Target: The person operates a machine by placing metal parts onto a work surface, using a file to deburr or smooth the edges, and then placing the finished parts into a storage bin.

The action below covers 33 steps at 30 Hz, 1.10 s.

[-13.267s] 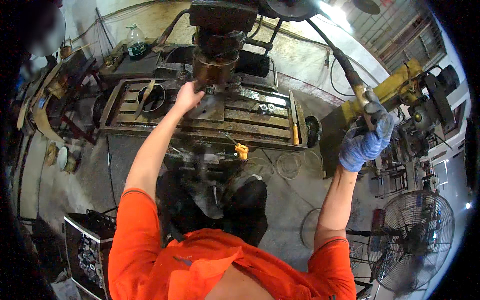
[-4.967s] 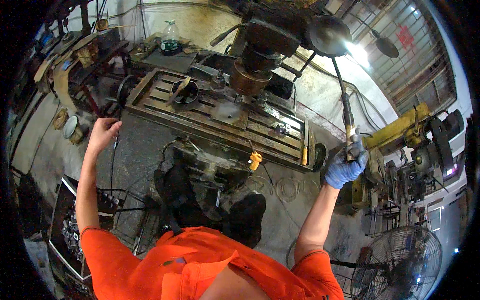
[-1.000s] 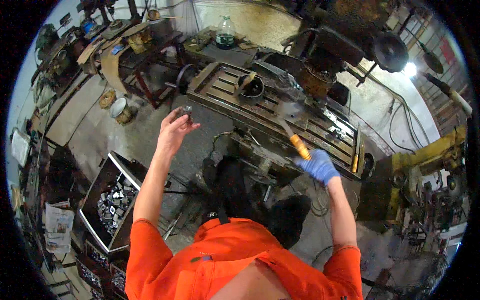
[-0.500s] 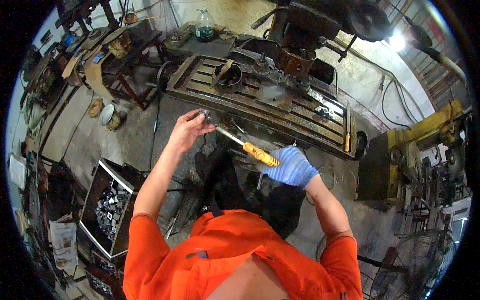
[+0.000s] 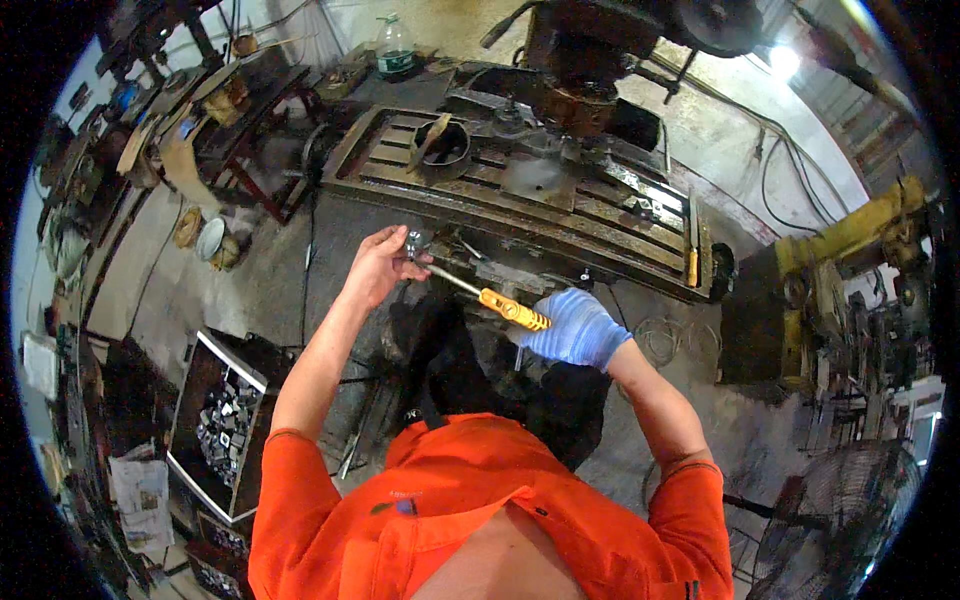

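Note:
Between the thumb and fingers of my bare left hand (image 5: 377, 268) is a small shiny metal part (image 5: 414, 241). My right hand (image 5: 578, 328), in a blue-and-white knit glove, is closed round the end of a yellow-handled tool (image 5: 514, 308). Its slim metal shaft points up and left, with the tip close to the metal part and my left fingertips. Whether the tip touches the part, and whether it is a file or a scraper, I cannot tell. Both hands are in front of my body, on the near side of a slotted machine table (image 5: 400, 185).
On the machine table stand a dark round pot (image 5: 442, 150) and another yellow-handled tool (image 5: 693, 262). A milling-type machine head (image 5: 585, 70) rises behind it. At left is a crate (image 5: 205, 478) with many small metal pieces. A fan (image 5: 840, 520) stands at lower right.
The view has shifted slightly. My left hand has turned a little, so more of the metal part shows above the fingers. The tool has stayed in my right hand, its tip still near the part.

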Available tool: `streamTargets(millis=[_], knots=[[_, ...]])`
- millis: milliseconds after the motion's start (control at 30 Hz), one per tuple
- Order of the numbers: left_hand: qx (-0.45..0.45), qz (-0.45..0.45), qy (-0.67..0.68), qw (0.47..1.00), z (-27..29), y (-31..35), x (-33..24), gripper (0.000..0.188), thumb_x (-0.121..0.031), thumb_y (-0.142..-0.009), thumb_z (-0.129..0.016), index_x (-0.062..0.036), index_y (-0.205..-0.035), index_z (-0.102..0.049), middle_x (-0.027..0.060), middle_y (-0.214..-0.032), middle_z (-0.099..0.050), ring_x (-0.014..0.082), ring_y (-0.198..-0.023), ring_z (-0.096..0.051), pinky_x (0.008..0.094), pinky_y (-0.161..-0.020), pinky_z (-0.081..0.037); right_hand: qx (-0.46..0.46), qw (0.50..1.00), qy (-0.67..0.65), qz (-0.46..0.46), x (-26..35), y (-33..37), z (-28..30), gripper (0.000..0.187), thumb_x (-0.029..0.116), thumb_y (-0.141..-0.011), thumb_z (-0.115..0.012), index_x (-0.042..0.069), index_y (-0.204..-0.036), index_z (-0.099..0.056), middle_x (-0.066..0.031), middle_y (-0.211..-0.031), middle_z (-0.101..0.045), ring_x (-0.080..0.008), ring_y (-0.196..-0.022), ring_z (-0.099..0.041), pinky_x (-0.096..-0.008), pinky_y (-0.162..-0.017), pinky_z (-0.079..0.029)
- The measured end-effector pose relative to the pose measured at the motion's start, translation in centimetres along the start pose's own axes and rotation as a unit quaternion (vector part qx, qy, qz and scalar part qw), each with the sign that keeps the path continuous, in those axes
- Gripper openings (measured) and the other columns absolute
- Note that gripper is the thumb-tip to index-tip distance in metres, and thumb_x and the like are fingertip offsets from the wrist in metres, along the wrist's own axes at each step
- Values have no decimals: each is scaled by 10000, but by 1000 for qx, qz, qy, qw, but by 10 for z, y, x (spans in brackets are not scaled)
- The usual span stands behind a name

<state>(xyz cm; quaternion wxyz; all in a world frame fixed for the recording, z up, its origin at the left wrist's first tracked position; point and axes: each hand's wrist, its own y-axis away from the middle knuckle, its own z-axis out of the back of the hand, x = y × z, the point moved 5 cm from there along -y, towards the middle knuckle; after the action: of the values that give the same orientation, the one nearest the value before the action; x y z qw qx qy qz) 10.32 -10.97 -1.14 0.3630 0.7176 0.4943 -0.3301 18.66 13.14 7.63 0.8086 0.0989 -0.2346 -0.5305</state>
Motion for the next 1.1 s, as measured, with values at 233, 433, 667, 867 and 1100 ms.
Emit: streamTargets(millis=[233, 433, 667, 867, 1100], knots=[[42, 27, -160, 986, -33, -25, 7, 126, -96, -803, -490, 3, -851, -428, 108, -751, -515, 261, -717, -621, 358, -567, -551, 33, 999, 26, 5, -26, 8, 1, 520, 554, -738, -487, 56, -736, -638, -201, -681, -581, -373, -673, -568, -417, -606, -449], [123, -150, -518, 833, -94, -81, -2, 157, -72, -730, -533, -1, -832, -437, 71, -705, -509, 217, -716, -600, 333, -612, -458, -185, 938, -289, -41, -111, 27, 37, 320, 314, -706, -688, 39, -862, -639, -132, -716, -638, -154, -630, -603, -302, -602, -464], [105, -310, -688, 648, -163, -143, -1, 241, -106, -708, -614, -63, -937, -554, 160, -922, -537, 335, -870, -535, 418, -748, -429, -261, 850, -448, -90, -188, -32, -35, 295, 159, -669, -748, 11, -905, -648, -32, -847, -656, -80, -758, -589, -238, -692, -476], [23, -308, -729, 611, -163, -182, 17, 235, -168, -698, -609, -106, -925, -607, 98, -885, -599, 296, -850, -568, 417, -736, -442, -274, 891, -290, -215, -222, -40, -86, 378, 258, -645, -731, -12, -893, -638, -114, -778, -654, -141, -701, -604, -271, -650, -458], [28, -354, -698, 622, -163, -205, 22, 190, -146, -701, -591, -106, -886, -609, 127, -822, -606, 310, -793, -581, 421, -701, -456, -306, 879, -290, -224, -212, 4, -77, 411, 385, -713, -642, 37, -932, -641, -151, -896, -637, -256, -849, -618, -321, -756, -468]])
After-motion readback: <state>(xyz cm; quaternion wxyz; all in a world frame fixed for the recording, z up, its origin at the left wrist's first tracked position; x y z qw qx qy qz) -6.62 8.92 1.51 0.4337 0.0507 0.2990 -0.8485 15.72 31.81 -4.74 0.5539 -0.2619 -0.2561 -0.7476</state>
